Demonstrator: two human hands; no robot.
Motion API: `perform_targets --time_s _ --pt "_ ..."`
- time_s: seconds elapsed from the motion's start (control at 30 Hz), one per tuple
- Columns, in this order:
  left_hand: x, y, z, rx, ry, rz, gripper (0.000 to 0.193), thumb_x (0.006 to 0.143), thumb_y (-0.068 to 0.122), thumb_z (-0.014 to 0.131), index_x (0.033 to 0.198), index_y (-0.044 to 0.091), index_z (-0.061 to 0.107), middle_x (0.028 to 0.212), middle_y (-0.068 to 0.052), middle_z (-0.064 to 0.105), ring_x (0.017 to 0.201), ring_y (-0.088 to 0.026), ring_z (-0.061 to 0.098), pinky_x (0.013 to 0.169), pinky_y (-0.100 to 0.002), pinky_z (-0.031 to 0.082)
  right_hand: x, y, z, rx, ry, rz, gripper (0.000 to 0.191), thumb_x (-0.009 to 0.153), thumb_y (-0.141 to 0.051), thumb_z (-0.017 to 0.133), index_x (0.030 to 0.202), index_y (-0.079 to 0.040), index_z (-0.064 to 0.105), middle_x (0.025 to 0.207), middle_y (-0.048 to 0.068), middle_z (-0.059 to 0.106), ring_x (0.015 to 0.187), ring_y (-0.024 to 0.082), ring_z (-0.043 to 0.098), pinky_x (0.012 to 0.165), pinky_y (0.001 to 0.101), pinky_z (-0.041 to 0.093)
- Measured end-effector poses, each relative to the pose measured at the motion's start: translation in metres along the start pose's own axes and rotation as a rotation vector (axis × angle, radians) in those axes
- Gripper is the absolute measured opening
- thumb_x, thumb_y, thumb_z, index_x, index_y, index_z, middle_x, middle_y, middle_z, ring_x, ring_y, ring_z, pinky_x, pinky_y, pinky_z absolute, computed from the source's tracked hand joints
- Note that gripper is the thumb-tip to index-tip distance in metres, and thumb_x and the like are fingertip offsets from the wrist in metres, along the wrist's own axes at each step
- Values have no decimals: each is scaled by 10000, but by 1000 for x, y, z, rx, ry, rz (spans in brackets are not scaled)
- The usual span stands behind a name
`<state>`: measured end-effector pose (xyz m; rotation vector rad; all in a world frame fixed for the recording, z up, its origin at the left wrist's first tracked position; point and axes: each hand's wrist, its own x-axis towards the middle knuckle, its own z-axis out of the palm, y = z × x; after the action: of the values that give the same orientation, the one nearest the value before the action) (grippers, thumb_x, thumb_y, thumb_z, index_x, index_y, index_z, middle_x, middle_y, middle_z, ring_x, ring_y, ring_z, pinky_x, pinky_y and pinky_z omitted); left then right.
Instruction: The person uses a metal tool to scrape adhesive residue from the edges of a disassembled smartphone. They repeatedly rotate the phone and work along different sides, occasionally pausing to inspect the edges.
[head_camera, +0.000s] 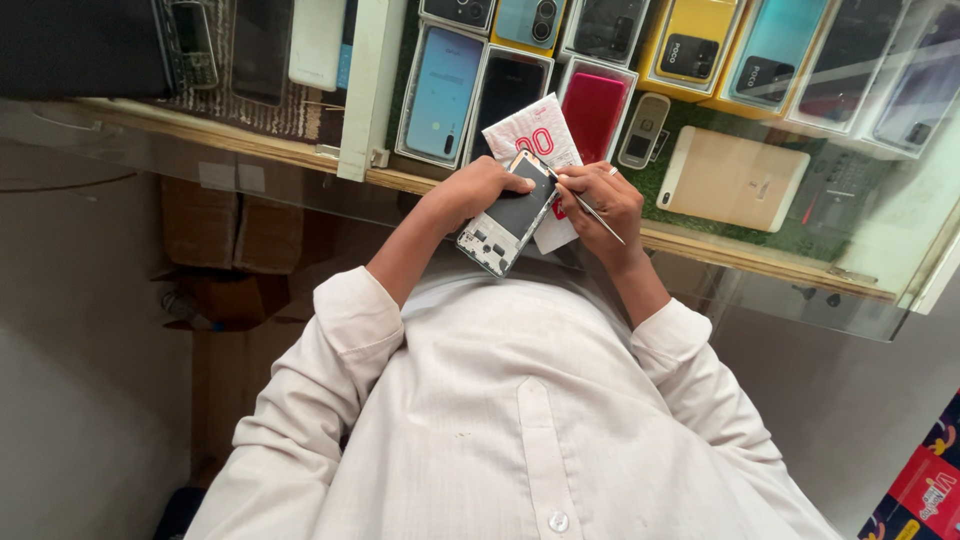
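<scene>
My left hand (478, 190) grips an opened smartphone (505, 228) with its back cover off, so the dark battery and grey inner frame show. It is tilted above the edge of a glass counter (760, 262). My right hand (603, 203) pinches a thin metal tool (592, 212) whose tip rests at the phone's upper right edge. A white paper packet with red print (536, 132) lies under both hands. White shirt sleeves cover both of my arms.
Under the glass, several boxed phones lie on green matting: a light blue one (443, 92), a red one (594, 108), a small keypad phone (643, 130) and a tan tablet (730, 178). Cardboard boxes (230, 235) sit below the counter at left.
</scene>
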<state>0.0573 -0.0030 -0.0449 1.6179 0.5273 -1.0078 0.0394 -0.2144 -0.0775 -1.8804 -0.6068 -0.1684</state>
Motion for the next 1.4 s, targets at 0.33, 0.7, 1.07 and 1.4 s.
perform_targets --time_s 0.33,0.7,1.07,1.4 --pt "0 -1 0 -45 -15 2 367 862 280 721 1014 -53 757 847 -120 770 637 -186 723 589 -308 578 0 2 -1 -5 -13 -3 100 895 68 785 943 15 715 1033 131 769 942 246 739 842 336 581" --pt "-1 -1 -1 -54 -16 -11 368 865 275 722 1024 -56 747 853 -124 762 642 -191 717 578 -319 578 -3 5 2 -20 2 -9 110 892 63 788 952 13 710 1030 136 765 933 256 736 845 346 582" --pt "1 -2 -1 -23 -10 6 391 861 292 725 1003 -70 762 833 -130 766 628 -195 718 570 -321 571 -2 3 3 -61 13 -39 128 887 55 808 954 -1 713 1029 128 765 931 248 742 842 342 585" --pt "0 0 0 10 1 -20 386 864 302 715 1016 -51 762 837 -128 771 631 -199 724 580 -314 571 -3 2 2 -88 12 -62 128 874 74 804 952 9 725 1030 129 763 927 257 739 852 352 581"
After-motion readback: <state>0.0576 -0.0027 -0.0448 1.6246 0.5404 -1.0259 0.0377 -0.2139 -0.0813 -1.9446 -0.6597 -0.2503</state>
